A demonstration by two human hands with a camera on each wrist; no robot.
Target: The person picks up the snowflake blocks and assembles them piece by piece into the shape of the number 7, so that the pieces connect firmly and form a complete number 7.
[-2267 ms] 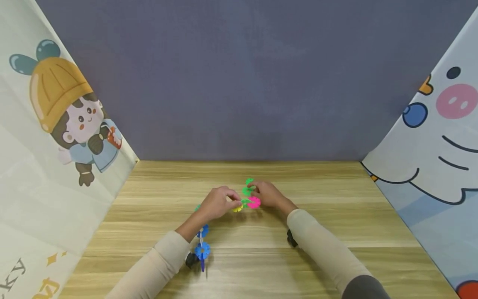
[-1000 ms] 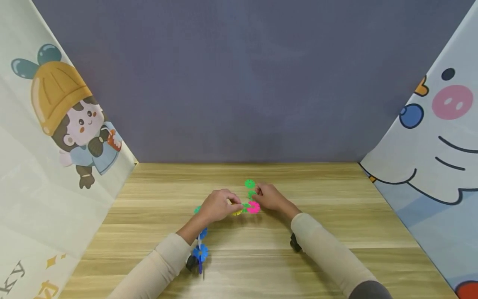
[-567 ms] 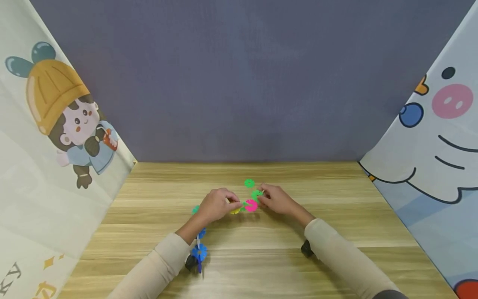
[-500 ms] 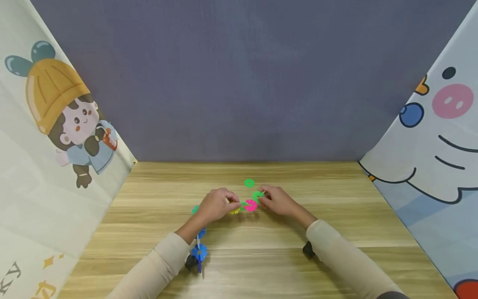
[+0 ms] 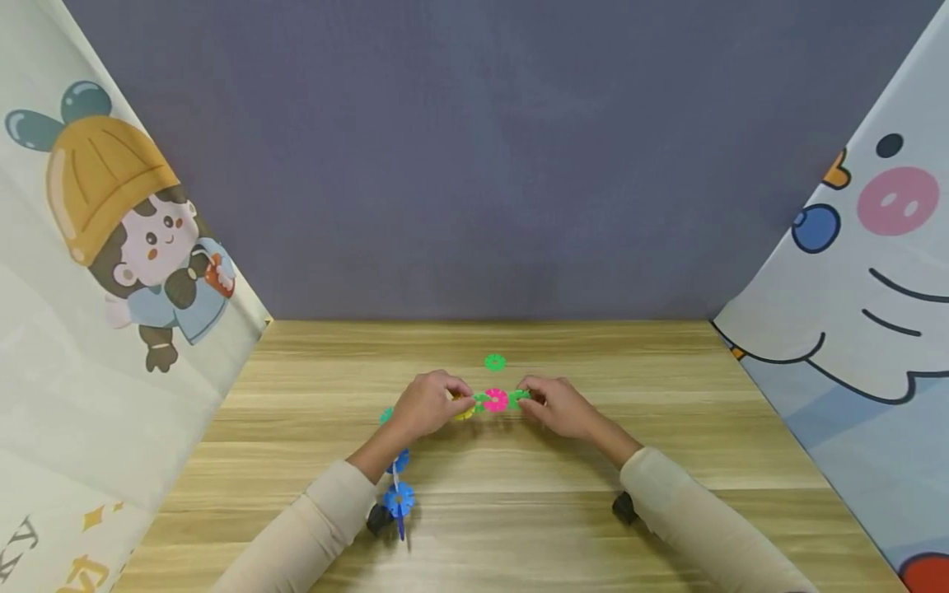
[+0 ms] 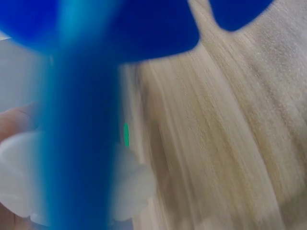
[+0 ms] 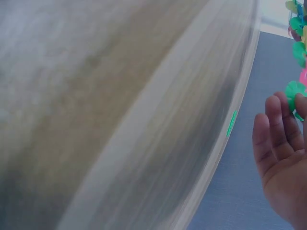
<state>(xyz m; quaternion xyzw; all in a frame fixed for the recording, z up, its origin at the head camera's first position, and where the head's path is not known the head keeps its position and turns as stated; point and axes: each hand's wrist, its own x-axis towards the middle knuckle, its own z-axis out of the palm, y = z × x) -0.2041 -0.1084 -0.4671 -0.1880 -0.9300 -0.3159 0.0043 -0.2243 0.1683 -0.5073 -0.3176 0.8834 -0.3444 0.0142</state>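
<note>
A short row of plastic snowflake discs hangs between my hands above the wooden table: yellow, small green, pink, then another green disc. My left hand pinches the yellow end. My right hand pinches the green disc at the right end. The right wrist view shows that hand's fingers touching the green disc. A chain of blue discs trails under my left forearm. It fills the left wrist view as a blurred blue piece.
One loose green disc lies on the table just beyond the hands. A teal disc peeks out left of my left hand. Cartoon-printed panels stand at both sides and a grey wall at the back.
My right hand has brought its green disc down from beyond the pink disc to the pink disc's right side, so the row now runs straight. The right forearm swung outward. The left hand barely moved.
</note>
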